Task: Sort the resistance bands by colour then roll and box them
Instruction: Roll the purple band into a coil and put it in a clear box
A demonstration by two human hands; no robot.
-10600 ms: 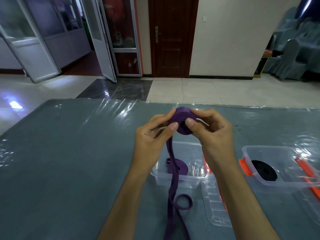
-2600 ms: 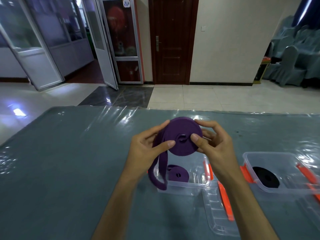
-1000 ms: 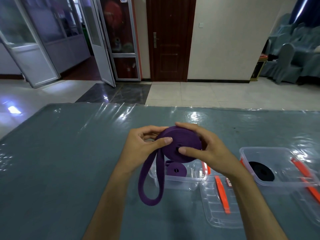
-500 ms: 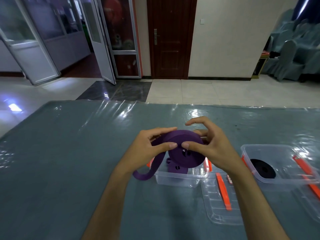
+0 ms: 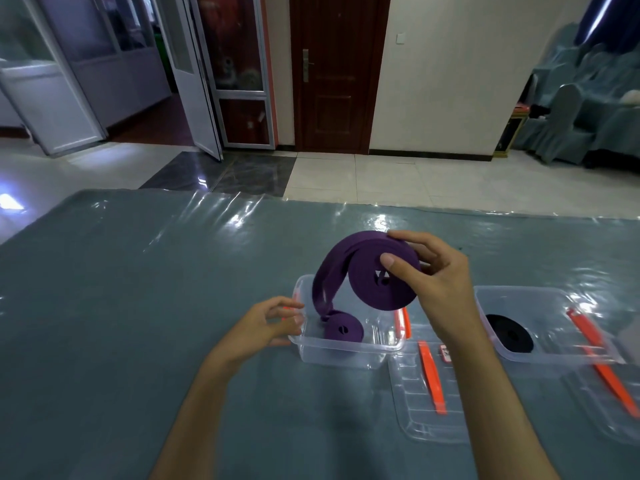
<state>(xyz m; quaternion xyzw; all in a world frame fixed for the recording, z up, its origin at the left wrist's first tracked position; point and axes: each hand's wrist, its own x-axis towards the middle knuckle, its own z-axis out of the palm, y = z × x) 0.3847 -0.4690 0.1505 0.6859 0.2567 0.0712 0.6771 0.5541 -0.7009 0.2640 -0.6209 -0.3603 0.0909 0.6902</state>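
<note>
The right hand gripped the purple roll above the box, its loose tail hanging toward the left hand, which hovered empty with relaxed fingers. Below lay a smaller purple roll; a black roll sat boxed to the right. Placing and lidding seemingly remained.

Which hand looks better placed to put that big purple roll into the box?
The right hand, probably. It already grips the big purple roll directly above the clear box that holds a small purple roll. The left hand holds nothing, beside the box's left wall.
</note>
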